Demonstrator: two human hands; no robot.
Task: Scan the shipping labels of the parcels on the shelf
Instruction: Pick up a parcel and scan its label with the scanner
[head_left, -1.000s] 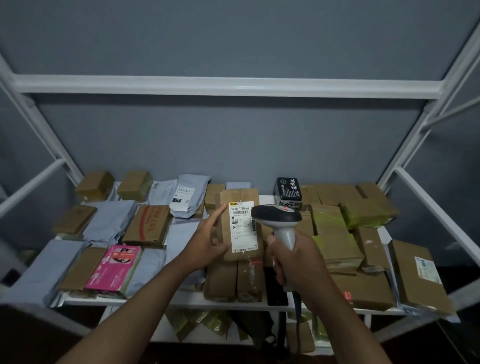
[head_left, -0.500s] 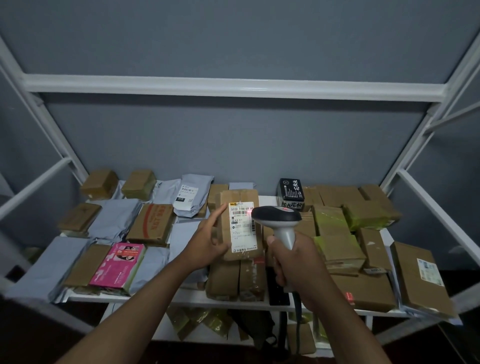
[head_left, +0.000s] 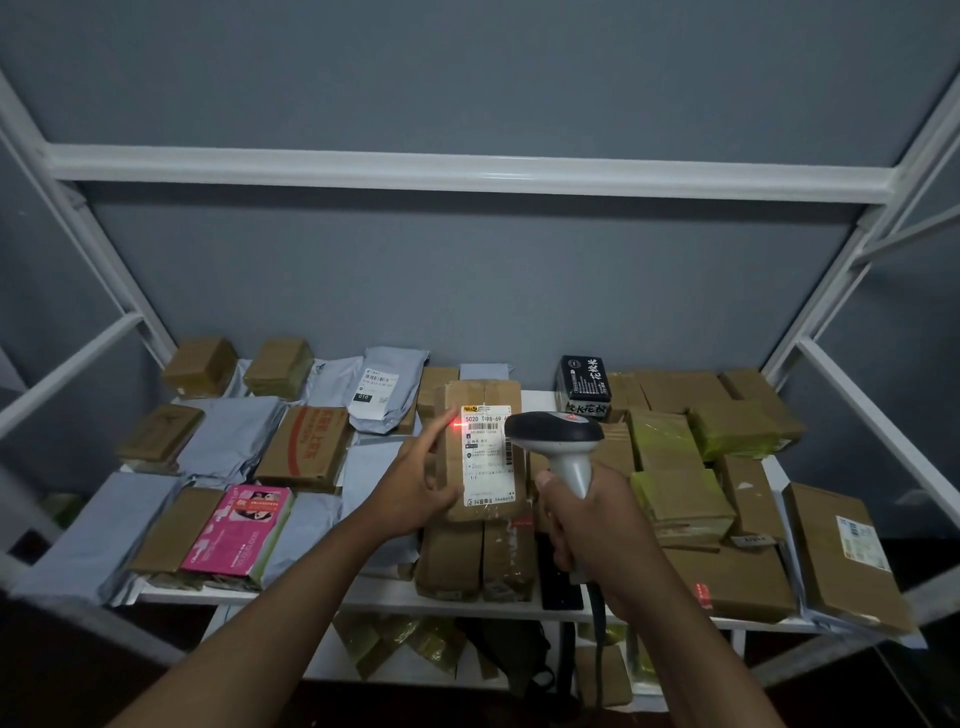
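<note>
A brown cardboard parcel stands tilted up at the middle of the white shelf, its white shipping label facing me. My left hand holds the parcel by its left edge, thumb on the front. My right hand grips the handle of a grey barcode scanner just right of the label. A red scan dot glows at the label's upper left edge.
Brown boxes, grey mailer bags and a pink box cover the shelf's left. Yellow-taped boxes and a black packet lie to the right. White frame bars run overhead and at both sides. More parcels sit on a lower shelf.
The red scan light has moved to the label's upper left edge. My hands, the parcel and the scanner keep nearly the same places.
</note>
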